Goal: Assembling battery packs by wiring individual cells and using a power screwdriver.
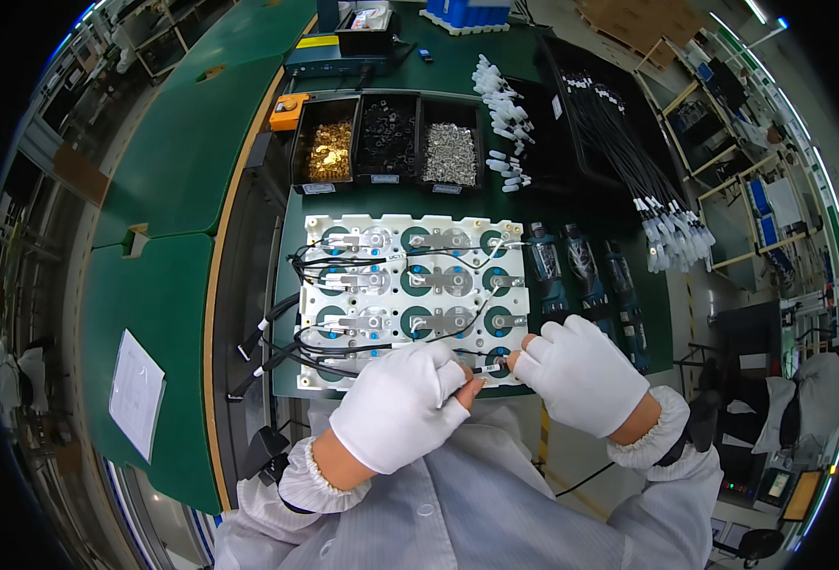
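A white plastic cell-holder plate (pixel 410 285) with round teal openings, metal tabs and black wires lies on the green bench in front of me. My left hand (pixel 402 404), in a white glove, pinches a thin black wire (pixel 481 369) at the plate's near edge. My right hand (pixel 581 372), also gloved, holds the same wire's end close to a near-right round terminal (pixel 498 361). The fingertips of both hands almost meet over the near edge. Black wires (pixel 286 356) trail off the plate's left side.
Three black bins behind the plate hold brass parts (pixel 329 152), black parts (pixel 386 138) and silver parts (pixel 450 152). White-tipped connectors (pixel 505 119) and a bundle of black cables (pixel 628 161) lie at the back right. Three power screwdrivers (pixel 585 271) rest right of the plate. A paper sheet (pixel 136 391) lies at left.
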The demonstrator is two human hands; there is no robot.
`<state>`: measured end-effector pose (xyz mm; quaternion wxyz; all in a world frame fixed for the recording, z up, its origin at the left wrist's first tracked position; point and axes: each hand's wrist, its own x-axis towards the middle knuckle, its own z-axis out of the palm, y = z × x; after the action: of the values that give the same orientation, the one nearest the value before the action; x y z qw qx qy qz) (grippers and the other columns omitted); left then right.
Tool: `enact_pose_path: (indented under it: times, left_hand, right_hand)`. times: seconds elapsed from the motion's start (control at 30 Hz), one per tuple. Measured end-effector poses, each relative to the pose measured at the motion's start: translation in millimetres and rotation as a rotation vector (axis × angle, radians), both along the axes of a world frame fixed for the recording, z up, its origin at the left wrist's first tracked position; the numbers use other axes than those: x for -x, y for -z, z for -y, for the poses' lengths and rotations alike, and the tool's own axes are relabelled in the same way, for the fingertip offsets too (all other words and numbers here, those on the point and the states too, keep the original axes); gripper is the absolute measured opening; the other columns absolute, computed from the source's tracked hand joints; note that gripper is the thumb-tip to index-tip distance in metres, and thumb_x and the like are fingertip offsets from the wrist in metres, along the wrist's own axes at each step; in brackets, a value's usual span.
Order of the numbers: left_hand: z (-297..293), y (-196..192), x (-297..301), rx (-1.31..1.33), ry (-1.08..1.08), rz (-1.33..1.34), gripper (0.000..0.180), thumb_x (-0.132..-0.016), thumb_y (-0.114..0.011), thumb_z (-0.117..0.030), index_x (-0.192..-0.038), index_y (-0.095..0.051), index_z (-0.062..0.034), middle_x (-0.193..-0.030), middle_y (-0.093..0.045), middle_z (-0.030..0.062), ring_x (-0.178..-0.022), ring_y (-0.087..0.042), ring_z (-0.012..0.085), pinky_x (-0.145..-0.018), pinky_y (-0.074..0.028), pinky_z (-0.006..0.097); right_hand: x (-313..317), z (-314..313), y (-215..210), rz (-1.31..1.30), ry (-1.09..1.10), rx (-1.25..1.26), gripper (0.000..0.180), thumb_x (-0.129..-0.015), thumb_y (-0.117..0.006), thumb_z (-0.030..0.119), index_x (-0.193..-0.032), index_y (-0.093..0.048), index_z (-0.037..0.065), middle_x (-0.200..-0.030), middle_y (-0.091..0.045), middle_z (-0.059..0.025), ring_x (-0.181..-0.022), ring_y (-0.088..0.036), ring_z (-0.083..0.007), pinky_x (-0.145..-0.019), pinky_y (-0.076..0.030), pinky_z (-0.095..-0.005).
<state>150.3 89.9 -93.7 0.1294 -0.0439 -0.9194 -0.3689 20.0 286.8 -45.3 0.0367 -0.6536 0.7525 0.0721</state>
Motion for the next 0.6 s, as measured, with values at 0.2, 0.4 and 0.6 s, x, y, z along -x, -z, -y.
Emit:
enact_pose_path:
  times: [0.2,0.4,0.6]
  left_hand:
    - [-8.1,-9.8,8.2,0.162,-0.009,0.080,0.014,-0.079,-0.080,-0.017,-0.080,-0.068,-0.0095,-0.082,-0.064,0.0063,-0.070,-0.064,0.0273,-0.060,-0.052,0.038]
    - [-6.5,-2.0,11.1,0.061,-0.027,0.105,0.017,-0.079,-0.080,-0.022,-0.079,-0.070,-0.0090,-0.081,-0.064,0.0071,-0.071,-0.066,0.0269,-0.061,-0.053,0.038]
    - [-5.3,-5.8,22.0,0.157,0.031,0.090,0.019,-0.081,-0.077,-0.025,-0.081,-0.069,-0.0078,-0.082,-0.063,0.0072,-0.072,-0.066,0.0278,-0.061,-0.053,0.038]
  right_hand:
    - [-13.2,2.5,-2.6,0.062,0.174,-0.007,0.022,-0.083,-0.061,0.008,-0.105,-0.061,0.005,-0.085,-0.060,-0.0045,-0.083,-0.060,-0.0223,-0.072,-0.045,-0.0367]
    - [-13.2,3.0,0.8,-0.036,0.123,-0.010,0.015,-0.084,-0.064,0.012,-0.098,-0.061,0.006,-0.083,-0.062,-0.0032,-0.079,-0.062,-0.0180,-0.069,-0.049,-0.0315]
    - [-14.7,2.2,-0.7,-0.037,0.158,-0.037,0.011,-0.085,-0.063,0.012,-0.094,-0.060,0.008,-0.081,-0.059,-0.0032,-0.078,-0.059,-0.0186,-0.071,-0.046,-0.0328]
